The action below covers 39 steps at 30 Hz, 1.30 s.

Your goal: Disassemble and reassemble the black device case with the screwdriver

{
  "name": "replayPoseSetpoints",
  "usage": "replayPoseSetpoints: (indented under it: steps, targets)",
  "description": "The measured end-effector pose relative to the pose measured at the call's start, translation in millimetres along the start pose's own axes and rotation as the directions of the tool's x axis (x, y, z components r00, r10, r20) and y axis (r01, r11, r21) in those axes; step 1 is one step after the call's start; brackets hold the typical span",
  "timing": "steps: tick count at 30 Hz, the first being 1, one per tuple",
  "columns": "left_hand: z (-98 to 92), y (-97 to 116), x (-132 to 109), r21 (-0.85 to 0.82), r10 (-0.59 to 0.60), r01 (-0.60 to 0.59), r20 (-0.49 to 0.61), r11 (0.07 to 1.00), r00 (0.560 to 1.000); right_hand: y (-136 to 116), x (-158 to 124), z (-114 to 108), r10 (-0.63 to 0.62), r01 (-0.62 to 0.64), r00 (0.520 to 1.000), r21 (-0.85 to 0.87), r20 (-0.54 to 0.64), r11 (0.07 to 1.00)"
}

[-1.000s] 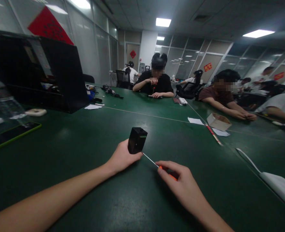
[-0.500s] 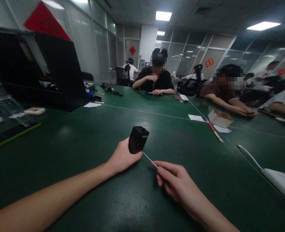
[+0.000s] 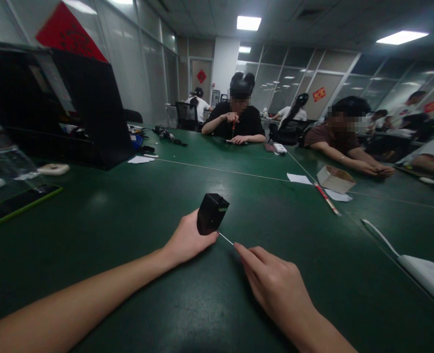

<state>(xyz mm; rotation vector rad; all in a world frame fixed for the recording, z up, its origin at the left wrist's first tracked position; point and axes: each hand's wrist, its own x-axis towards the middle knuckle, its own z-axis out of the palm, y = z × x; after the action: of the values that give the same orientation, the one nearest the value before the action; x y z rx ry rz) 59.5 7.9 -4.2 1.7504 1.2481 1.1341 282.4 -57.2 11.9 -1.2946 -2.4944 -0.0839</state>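
Near the middle of the view, my left hand (image 3: 187,238) is closed around a small black box-shaped device (image 3: 212,214) with a green mark on its side. My right hand (image 3: 275,277) grips a screwdriver whose thin metal shaft (image 3: 226,239) points up and left. The shaft's tip meets the lower edge of the device, close to my left thumb; exactly what it touches is too small to make out. My right fingers cover the screwdriver's handle.
On the green table (image 3: 158,196) stand a large black case (image 3: 91,108), a phone with a green edge (image 3: 21,206) and a clear container (image 3: 11,152) at left. A small open box (image 3: 335,179) and a white device (image 3: 428,277) lie at right. Co-workers sit across the table.
My right hand has rolled over so its back faces up, its fingers now covering the handle and moved further along the shaft. The device has shifted very slightly right.
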Motion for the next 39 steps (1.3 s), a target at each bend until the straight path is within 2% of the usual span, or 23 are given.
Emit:
replayPoseSetpoints:
  steps: [4,8,10,15,18,24,29,32,39]
  targets:
    - [0.2,-1.1,-0.1,0.005,0.007,-0.007,0.006,1.000,1.000,-3.8,7.6,-3.6,0.125,-0.117,0.992,0.286,-0.008,0.951]
    - [0.4,-3.4,0.7,0.008,0.009,-0.009,0.010,1.000,1.000,-5.8,13.3,-9.3,0.237,-0.256,0.966,0.493,0.102,0.831]
    - [0.3,-4.2,1.2,0.004,0.004,-0.004,0.004,1.000,1.000,-5.3,13.3,-9.8,0.266,-0.286,0.957,0.508,0.113,0.812]
    - [0.0,-3.0,0.5,0.000,0.020,-0.020,0.010,1.000,1.000,-2.4,9.5,-2.6,0.196,-0.183,0.981,0.408,0.011,0.895]
    - [-0.1,-0.9,-0.7,-0.003,0.019,-0.019,0.025,1.000,1.000,-1.8,9.6,-0.4,0.180,-0.170,0.984,0.402,0.012,0.900]
    - [-0.9,-1.1,0.1,-0.053,-0.021,0.022,0.025,0.998,0.999,-3.7,12.2,-9.7,0.232,-0.239,0.970,0.466,0.074,0.852]
    - [-1.2,-4.5,1.3,-0.232,-0.057,0.069,0.058,0.970,0.997,-3.2,13.8,-14.4,0.244,-0.173,0.966,0.495,-0.082,0.852]
    - [0.5,-4.8,0.8,-0.316,-0.054,0.077,0.080,0.946,0.995,-4.8,14.0,-14.3,0.223,-0.135,0.969,0.519,-0.110,0.844]
    - [0.1,-1.7,-1.7,-0.251,-0.015,0.041,0.106,0.967,0.994,-9.2,12.1,-16.1,0.224,-0.073,0.955,0.579,-0.193,0.812]
